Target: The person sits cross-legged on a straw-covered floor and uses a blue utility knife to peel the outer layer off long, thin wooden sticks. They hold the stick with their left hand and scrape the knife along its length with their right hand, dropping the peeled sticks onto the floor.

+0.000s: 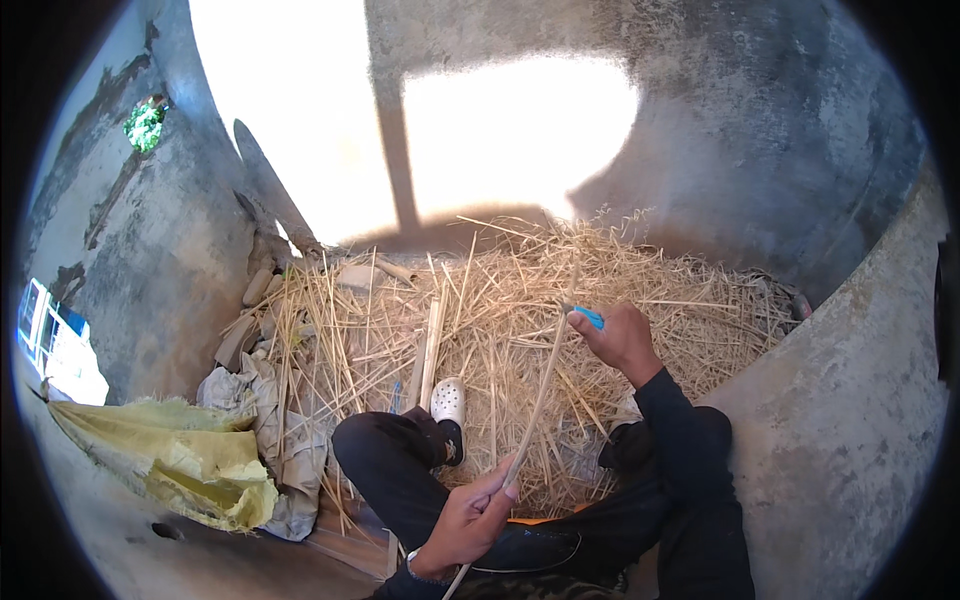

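Observation:
My left hand [466,522] is closed around a long, thin, pale stick [543,395] low in front of my body. The stick slants up and to the right, its lower end passing below my wrist. Farther out, my right hand [622,340] grips a small knife [590,317] by its bright blue handle. Its short dark blade tip lies against the stick near the upper part, and my thumb is by the stick there. Whether the blade cuts into it is too small to tell.
Loose straw and split strips [520,270] cover the floor. Pale flat slats [432,340] lean near my white clog [449,400]. A torn yellow sheet [170,460] hangs at the left, beside a crumpled grey sack [300,490]. Concrete walls [760,170] enclose the space, with one curving close on the right.

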A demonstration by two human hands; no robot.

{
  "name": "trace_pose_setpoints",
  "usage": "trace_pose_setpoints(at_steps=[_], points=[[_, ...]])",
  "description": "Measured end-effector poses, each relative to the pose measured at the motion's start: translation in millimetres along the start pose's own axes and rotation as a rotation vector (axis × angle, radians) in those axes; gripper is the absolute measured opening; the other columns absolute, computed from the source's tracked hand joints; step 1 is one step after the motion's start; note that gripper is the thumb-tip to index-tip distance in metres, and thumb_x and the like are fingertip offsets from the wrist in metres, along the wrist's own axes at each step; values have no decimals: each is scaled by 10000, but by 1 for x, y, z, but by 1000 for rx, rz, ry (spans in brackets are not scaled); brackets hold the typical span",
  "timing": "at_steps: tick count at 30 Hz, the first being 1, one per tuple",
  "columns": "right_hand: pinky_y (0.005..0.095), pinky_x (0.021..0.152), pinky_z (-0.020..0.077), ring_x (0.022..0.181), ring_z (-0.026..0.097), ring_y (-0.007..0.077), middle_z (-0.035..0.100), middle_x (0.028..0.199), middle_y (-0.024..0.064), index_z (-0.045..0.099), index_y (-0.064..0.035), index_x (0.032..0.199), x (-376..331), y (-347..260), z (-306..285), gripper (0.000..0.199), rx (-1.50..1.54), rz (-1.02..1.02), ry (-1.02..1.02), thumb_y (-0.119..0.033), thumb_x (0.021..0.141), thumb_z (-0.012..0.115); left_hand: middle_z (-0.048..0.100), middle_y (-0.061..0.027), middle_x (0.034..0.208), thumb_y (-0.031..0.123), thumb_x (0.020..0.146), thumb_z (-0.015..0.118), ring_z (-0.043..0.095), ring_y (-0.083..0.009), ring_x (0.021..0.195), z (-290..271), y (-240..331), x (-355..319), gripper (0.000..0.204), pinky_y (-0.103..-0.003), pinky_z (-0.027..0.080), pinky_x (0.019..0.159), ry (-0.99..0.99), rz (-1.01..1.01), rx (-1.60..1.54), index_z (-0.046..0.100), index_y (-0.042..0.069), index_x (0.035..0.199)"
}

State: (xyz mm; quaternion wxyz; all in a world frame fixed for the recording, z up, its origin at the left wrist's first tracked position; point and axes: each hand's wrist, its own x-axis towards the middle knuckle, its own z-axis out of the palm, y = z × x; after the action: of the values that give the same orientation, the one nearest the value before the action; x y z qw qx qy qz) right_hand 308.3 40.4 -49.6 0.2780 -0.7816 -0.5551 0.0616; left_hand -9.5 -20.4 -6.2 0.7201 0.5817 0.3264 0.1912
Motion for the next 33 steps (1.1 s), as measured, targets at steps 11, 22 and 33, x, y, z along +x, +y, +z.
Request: trace_pose_setpoints(at_steps=[11, 22, 33], points=[[426, 463, 427, 474, 556, 287, 520, 495, 115, 554, -58, 535, 26, 48, 4, 801, -44, 236, 155, -774, 851, 384, 382, 71, 549, 173, 1022, 442, 330, -11, 447, -4, -3, -10, 425, -177, 268, 446, -72, -66, -86, 415, -4, 1408], [418, 451, 433, 460, 575, 305, 534, 479, 103, 601, -94, 555, -66, -59, 15, 699, 0, -276, -82, -762, 753, 543, 350, 41, 458, 207, 1024, 386, 310, -51, 355, -24, -7, 7, 441, -209, 301, 451, -35, -51, -346, 393, -45, 1386], [434, 492, 469, 512, 612, 335, 562, 500, 127, 654, -82, 614, -44, -46, 21, 729, 69, -124, -118, -775, 774, 495, 354, 44, 457, 194, 1024, 388, 300, -50, 346, -20, -7, 4, 441, -204, 295, 443, -37, -56, -339, 386, -47, 1393]])
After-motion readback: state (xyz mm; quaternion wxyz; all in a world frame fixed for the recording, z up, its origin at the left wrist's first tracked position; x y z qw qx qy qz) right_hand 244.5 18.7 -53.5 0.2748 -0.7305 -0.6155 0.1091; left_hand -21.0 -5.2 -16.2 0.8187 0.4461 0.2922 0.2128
